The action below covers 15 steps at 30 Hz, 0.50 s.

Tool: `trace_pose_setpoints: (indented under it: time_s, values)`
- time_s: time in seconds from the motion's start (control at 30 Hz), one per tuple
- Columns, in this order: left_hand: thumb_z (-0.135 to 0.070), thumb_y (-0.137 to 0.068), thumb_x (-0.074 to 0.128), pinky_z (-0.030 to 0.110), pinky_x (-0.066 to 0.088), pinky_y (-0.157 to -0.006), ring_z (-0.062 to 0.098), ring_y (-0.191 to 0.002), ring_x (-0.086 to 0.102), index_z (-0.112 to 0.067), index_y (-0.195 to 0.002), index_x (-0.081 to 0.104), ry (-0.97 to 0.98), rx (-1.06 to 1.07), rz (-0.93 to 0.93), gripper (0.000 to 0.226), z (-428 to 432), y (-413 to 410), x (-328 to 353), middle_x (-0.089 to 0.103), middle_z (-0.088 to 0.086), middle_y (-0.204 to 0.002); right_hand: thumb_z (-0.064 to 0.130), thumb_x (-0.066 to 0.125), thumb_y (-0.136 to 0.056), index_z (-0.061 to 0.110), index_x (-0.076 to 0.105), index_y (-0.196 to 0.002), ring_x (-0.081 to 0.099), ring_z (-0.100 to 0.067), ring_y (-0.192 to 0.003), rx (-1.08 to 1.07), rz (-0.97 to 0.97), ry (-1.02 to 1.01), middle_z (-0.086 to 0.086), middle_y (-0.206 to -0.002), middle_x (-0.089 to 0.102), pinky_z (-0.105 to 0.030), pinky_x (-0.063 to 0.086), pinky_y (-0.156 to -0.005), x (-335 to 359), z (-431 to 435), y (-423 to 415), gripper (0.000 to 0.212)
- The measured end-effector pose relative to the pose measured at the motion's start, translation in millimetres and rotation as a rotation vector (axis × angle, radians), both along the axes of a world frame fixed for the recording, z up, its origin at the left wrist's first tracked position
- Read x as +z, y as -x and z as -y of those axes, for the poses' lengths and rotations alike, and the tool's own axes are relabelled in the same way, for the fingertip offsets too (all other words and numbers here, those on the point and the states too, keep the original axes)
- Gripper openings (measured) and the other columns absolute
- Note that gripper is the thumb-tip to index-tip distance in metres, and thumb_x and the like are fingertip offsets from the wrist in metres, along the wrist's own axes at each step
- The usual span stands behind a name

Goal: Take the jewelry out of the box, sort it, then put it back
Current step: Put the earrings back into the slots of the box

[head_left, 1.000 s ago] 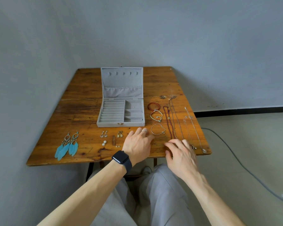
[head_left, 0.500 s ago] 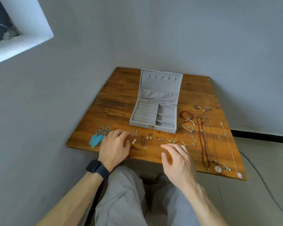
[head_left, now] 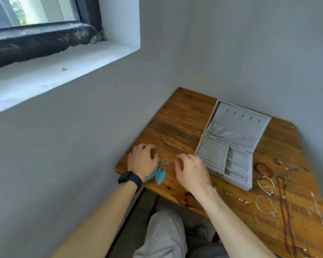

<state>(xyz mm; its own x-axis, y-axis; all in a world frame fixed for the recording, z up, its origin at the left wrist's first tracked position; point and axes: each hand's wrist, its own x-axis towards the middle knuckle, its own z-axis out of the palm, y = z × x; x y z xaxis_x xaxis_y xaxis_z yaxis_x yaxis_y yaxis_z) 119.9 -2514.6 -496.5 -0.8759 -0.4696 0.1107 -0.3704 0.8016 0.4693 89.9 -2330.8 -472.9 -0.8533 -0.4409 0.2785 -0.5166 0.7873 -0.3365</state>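
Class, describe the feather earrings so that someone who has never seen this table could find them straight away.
Start at the open grey jewelry box on the wooden table. Move toward the table's left edge, where the left hand partly covers the feather earrings. They alone are turquoise and feathered; the other jewelry is metal or beads.

Head camera looks down, tilted left, close over the table [head_left: 177,116].

Plain home rm: grey walls, window sill [head_left: 63,71], wood table [head_left: 179,116].
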Motion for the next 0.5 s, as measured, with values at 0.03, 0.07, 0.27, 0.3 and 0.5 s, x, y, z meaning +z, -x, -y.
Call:
trace_pose_setpoints:
  time_s: [0.03, 0.07, 0.27, 0.3, 0.5]
  values:
    - [-0.050, -0.093, 0.053, 0.039, 0.040, -0.098, 0.020, -0.125, 0.047, -0.033, -0.127, 0.060, 0.000, 0.009, 0.011, 0.039, 2, 3, -3, 0.056, -0.004, -0.133, 0.035, 0.058, -0.096, 0.021, 0.068, -0.117, 0.065, -0.016, -0.095, -0.015, -0.007, -0.018, 0.002, -0.103, 0.070, -0.028, 0.056, -0.078, -1, 10, 4, 0.027]
    - [-0.053, -0.092, 0.054, 0.038, 0.037, -0.099, 0.019, -0.126, 0.044, -0.035, -0.127, 0.061, 0.000, 0.011, 0.015, 0.040, 3, 4, -6, 0.055, -0.006, -0.133, 0.036, 0.058, -0.096, 0.020, 0.068, -0.115, 0.066, -0.018, -0.093, -0.027, -0.001, -0.029, 0.001, -0.100, 0.070, -0.029, 0.056, -0.075, -3, 19, 8, 0.026]
    - [-0.060, -0.083, 0.054, 0.029, 0.022, -0.091, 0.010, -0.119, 0.040, -0.051, -0.110, 0.068, -0.159, 0.019, -0.085, 0.031, 12, 9, -17, 0.052, -0.023, -0.119, 0.045, 0.051, -0.097, 0.021, 0.069, -0.112, 0.064, -0.022, -0.095, -0.072, 0.122, -0.061, -0.001, -0.106, 0.066, -0.033, 0.055, -0.076, -18, 46, 23, 0.034]
    - [-0.063, -0.082, 0.054, 0.029, 0.021, -0.091, 0.010, -0.119, 0.039, -0.053, -0.109, 0.068, -0.148, 0.009, -0.076, 0.032, 13, 10, -17, 0.052, -0.024, -0.120, 0.046, 0.051, -0.097, 0.021, 0.069, -0.110, 0.063, -0.021, -0.094, -0.084, 0.112, -0.053, 0.000, -0.105, 0.065, -0.033, 0.055, -0.075, -20, 47, 24, 0.033]
    - [-0.064, -0.086, 0.060, 0.032, 0.024, -0.091, 0.011, -0.117, 0.040, -0.052, -0.100, 0.072, -0.106, -0.002, -0.074, 0.021, 15, 12, -21, 0.053, -0.022, -0.121, 0.035, 0.059, -0.096, 0.025, 0.069, -0.097, 0.062, -0.016, -0.087, -0.119, 0.089, -0.009, 0.006, -0.093, 0.062, -0.028, 0.049, -0.067, -23, 55, 23, 0.014]
